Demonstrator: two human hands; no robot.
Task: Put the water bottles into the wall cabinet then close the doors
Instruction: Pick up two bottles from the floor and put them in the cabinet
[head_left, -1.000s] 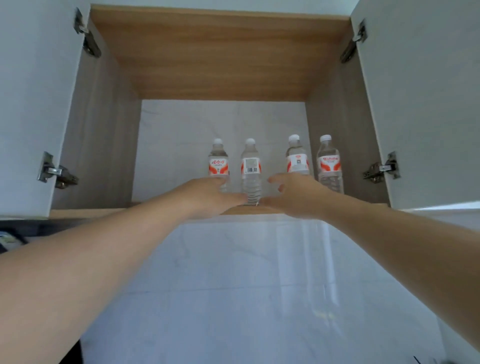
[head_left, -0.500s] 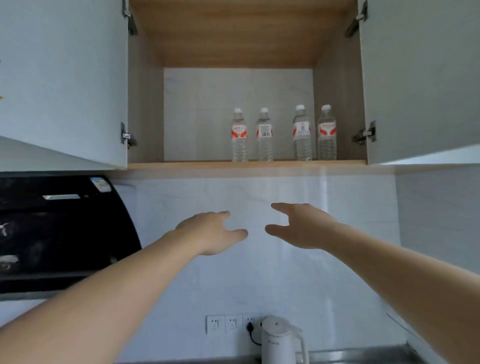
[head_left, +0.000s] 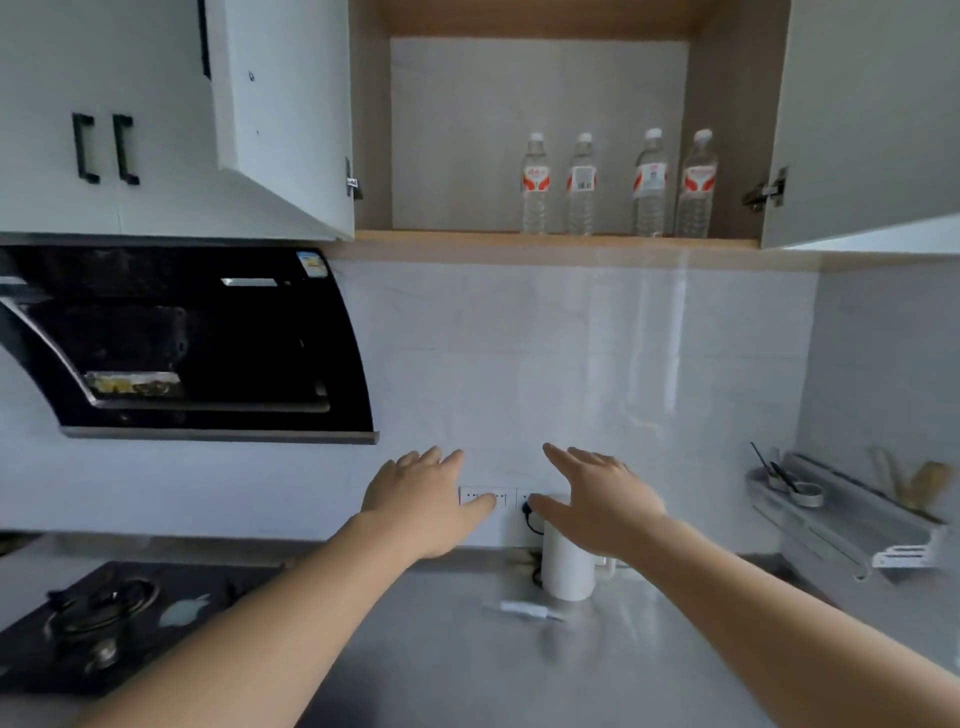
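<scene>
The wood-lined white wall cabinet (head_left: 540, 241) is standing open at twelve o'clock, its left door (head_left: 285, 114) and right door (head_left: 872, 119) swung outward, leaving the shelf's left half as free room. Four clear plastic water bottles (head_left: 613, 187) with red-and-white labels are standing upright in a row at the shelf's right half, near its front edge; their writing is too blurred to read. Below, at six o'clock, the left hand (head_left: 421, 501) and right hand (head_left: 597, 501) are hovering with fingers spread, holding nothing, above the grey countertop (head_left: 441, 649) and in front of a white electric kettle (head_left: 569, 569).
</scene>
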